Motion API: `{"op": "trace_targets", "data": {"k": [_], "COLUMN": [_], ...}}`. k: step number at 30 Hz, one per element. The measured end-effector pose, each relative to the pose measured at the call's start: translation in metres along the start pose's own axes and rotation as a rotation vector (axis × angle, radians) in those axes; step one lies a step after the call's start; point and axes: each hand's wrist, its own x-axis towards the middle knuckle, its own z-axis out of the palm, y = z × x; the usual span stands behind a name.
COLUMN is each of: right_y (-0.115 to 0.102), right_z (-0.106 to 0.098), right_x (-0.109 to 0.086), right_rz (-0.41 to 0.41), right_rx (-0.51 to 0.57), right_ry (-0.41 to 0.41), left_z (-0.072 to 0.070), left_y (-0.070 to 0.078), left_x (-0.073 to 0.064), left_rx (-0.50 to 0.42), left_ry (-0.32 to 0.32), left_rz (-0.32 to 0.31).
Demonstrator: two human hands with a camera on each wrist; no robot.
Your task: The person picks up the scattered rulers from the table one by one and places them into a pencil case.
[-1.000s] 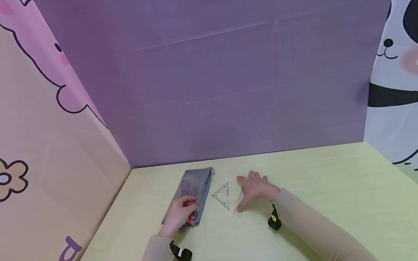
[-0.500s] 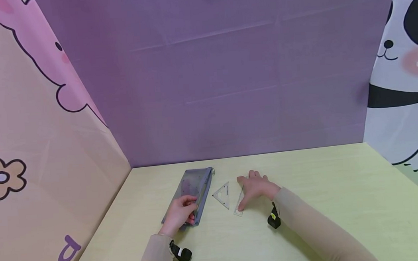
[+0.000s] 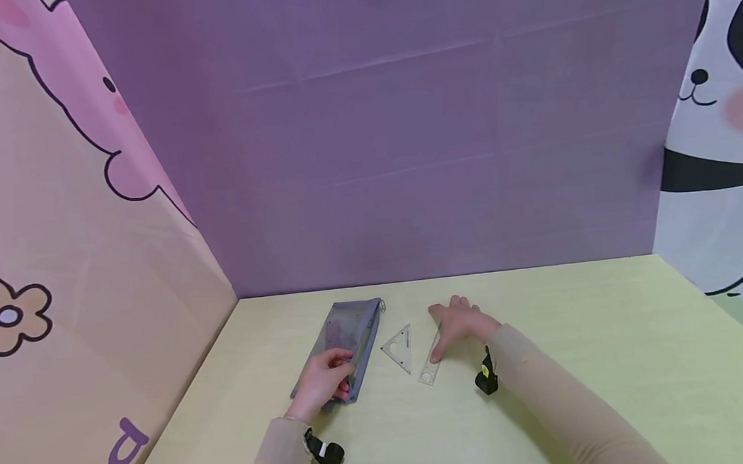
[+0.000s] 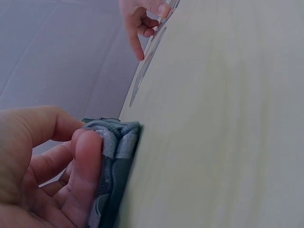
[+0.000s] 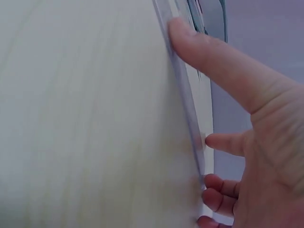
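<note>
My left hand (image 3: 320, 384) pinches the near side of a grey-blue zip pouch (image 3: 335, 326) lying on the table; the thumb and index finger (image 4: 88, 154) meet at its folded edge. Through the see-through top, purplish shapes show faintly. To the right, my right hand (image 3: 461, 322) spreads over a clear straight ruler (image 3: 428, 375). Its thumb (image 5: 190, 40) touches the ruler's long edge, while the other fingers reach toward the far end, partly hidden. Between pouch and ruler lies a clear set square (image 3: 400, 347), which neither hand touches.
The pale wooden table (image 3: 576, 347) meets a purple cloth backdrop (image 3: 403, 131) at the back. Printed cloth panels rise at the left (image 3: 91, 249) and right. Each wrist wears a small black camera (image 3: 329, 456).
My right hand has slid slightly away along the ruler, its thumb farther from the near end, so more of the ruler shows. The left hand keeps its pinch on the pouch.
</note>
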Motion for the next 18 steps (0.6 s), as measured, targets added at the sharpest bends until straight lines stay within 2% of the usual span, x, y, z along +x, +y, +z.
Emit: {"op": "trace_targets", "data": {"k": [6, 10, 12, 15, 18], "right_y": [0.008, 0.011, 0.014, 0.024, 0.037], "right_z": [0.002, 0.004, 0.004, 0.004, 0.003], "right_x": [-0.002, -0.001, -0.002, -0.002, 0.000], "right_rz": [0.030, 0.018, 0.000, -0.034, -0.107], "right_rx": [0.098, 0.104, 0.136, 0.253, 0.337], "right_ry": [0.025, 0.049, 0.062, 0.105, 0.148], "left_z": [0.000, 0.000, 0.000, 0.000, 0.001], "left_y": [0.001, 0.001, 0.001, 0.001, 0.001], "left_x": [0.001, 0.001, 0.000, 0.000, 0.000], "left_rx": [0.003, 0.006, 0.009, 0.011, 0.011], "left_ry": [-0.003, -0.003, -0.002, 0.002, 0.004], "left_rz": [0.000, 0.006, 0.006, 0.001, 0.003]}}
